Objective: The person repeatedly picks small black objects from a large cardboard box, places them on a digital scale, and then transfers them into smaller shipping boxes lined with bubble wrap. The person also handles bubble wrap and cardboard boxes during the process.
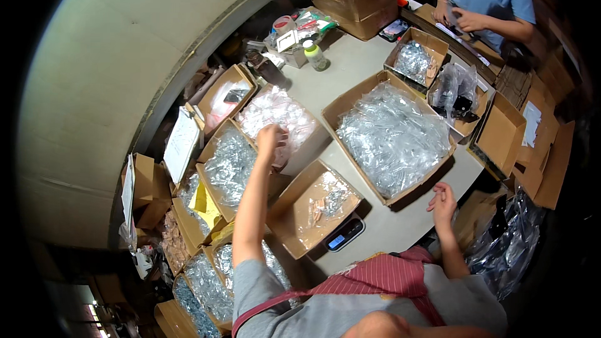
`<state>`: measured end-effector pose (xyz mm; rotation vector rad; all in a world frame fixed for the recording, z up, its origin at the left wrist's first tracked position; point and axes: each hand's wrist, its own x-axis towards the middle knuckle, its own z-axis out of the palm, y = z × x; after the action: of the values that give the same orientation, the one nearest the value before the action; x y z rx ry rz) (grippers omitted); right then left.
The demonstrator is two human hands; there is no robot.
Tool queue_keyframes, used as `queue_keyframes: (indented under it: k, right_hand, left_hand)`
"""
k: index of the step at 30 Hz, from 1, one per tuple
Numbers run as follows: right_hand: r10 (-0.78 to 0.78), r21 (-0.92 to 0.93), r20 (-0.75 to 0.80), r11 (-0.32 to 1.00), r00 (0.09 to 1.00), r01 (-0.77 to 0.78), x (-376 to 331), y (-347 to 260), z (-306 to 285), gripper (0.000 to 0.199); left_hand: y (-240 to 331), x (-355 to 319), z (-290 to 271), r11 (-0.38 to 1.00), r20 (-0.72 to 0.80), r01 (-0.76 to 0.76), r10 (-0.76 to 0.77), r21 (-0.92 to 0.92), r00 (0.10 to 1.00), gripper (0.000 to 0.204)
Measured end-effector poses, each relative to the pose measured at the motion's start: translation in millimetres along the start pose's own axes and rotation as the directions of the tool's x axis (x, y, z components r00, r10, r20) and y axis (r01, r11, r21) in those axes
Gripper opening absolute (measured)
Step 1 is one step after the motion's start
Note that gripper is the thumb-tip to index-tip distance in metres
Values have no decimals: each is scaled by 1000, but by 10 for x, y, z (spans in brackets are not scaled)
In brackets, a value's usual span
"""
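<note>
Head view: left hand [273, 139] reaches across the table [360, 56], palm down, fingers bent over the pinkish packets [266, 112] at the near right part of their box [308, 150]. Fingertips partly hidden; cannot tell whether they pinch a packet or only touch the heap. Packets fill that box, which sits left of the table's middle.

Right hand [443, 201] hangs at the table's right edge, fingers apart and loosely curled, nothing seen in it.

Between the two hands, nearer the body: shallow carton [291, 206], tilted askew to the table, a few clear packets and copper-coloured pieces [316, 211] gathered toward its right side. Scale [345, 236] shows from beneath its near right side, display lit blue.

Beyond the right hand: large carton [343, 103] heaped with clear packets [394, 138]. Just beside the pinkish packets, on the near left: another box of silvery packets [230, 166]. Yellow sheet [203, 206] nearer the body, among more boxes.

Far side: green-capped bottle [315, 56] upright, dark bottle [266, 67] to its left. Co-worker [491, 0] in blue shirt at far right, both hands around a small object, too small to make out
</note>
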<state>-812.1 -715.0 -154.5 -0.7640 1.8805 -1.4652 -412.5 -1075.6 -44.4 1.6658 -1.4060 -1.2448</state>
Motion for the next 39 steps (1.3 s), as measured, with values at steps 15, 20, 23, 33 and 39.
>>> queue_keyframes:
  k: [15,20,23,33,39]
  right_hand:
    - [-191,-140,67,970,979,199,62,-74,2,14]
    - [-141,-84,60,986,988,146,39,5,-2,16]
    - [-130,-93,95,986,987,139,32,53,37,19]
    - [-120,-76,175,988,977,135,156,449,-77,26]
    - [-121,-30,169,991,978,128,215,425,-42,22]
  left_hand:
    - [762,-136,1934,424,324,-740,704,522,632,22]
    - [871,-185,1418,953,298,-240,286,-182,910,15]
    - [1013,-837,804,889,381,30,165,-458,910,9]
    - [-161,-2752,-181,742,208,-536,496,401,843,35]
    - [-1043,-3330,-1672,616,-495,217,324,757,806,16]
